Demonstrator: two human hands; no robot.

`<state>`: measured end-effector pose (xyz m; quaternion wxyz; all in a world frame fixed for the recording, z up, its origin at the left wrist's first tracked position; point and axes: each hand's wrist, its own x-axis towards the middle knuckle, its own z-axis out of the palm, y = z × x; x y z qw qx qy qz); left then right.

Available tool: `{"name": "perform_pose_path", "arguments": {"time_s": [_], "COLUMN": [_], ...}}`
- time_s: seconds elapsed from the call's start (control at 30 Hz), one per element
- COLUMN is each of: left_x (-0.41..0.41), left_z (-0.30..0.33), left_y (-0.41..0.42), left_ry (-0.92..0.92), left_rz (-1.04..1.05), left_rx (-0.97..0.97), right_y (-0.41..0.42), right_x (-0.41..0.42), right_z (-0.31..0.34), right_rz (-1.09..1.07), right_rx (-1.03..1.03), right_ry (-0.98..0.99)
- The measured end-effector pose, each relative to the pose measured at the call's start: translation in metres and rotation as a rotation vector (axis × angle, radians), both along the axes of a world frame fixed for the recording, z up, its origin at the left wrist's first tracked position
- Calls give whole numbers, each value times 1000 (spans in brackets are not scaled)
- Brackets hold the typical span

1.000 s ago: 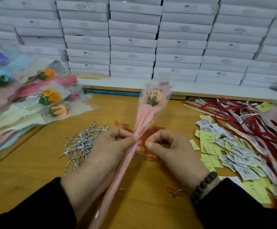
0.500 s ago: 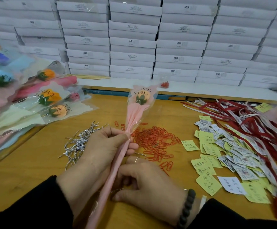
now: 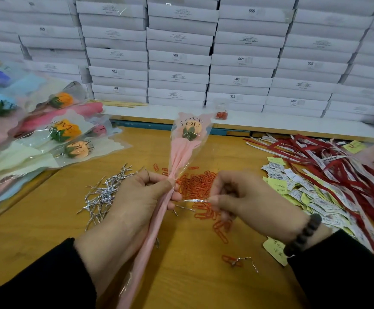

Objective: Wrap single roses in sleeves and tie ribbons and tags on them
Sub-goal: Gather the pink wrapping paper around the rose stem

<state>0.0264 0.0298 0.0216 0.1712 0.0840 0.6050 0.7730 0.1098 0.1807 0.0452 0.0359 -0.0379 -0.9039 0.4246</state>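
A single peach rose in a pink and clear sleeve (image 3: 187,141) printed "LOVE YOU" stands tilted over the wooden table (image 3: 36,221). My left hand (image 3: 137,197) grips the sleeve at its gathered neck. My right hand (image 3: 246,201) pinches one end of a silver twist tie (image 3: 194,200), whose other end reaches the sleeve by my left fingers. Red ribbons (image 3: 342,175) and paper tags (image 3: 293,186) lie in a heap on the right.
Wrapped roses (image 3: 65,134) are piled at the left. Loose silver twist ties (image 3: 106,192) and orange paper clips (image 3: 199,184) are scattered mid-table. Stacked white boxes (image 3: 181,56) wall off the back, with a small clip jar (image 3: 221,110) on the ledge.
My right hand came up from under the stem, where it lay on the table, and now holds a silver twist tie out to the right of the sleeve. The rose tilted slightly.
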Motion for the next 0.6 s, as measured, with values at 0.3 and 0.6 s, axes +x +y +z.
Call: {"name": "perform_pose_path", "arguments": {"time_s": [0.3, 0.6], "left_x": [3, 13], "left_z": [-6, -9], "left_y": [5, 11], "left_ry": [-2, 15], "left_rz": [-41, -78], "left_rx": [7, 15], "right_y": [5, -27], "right_x": [-4, -13], "right_z": [-3, -28], "right_rz": [-174, -196], "right_rx": [-325, -360], "right_ry": [328, 295]}}
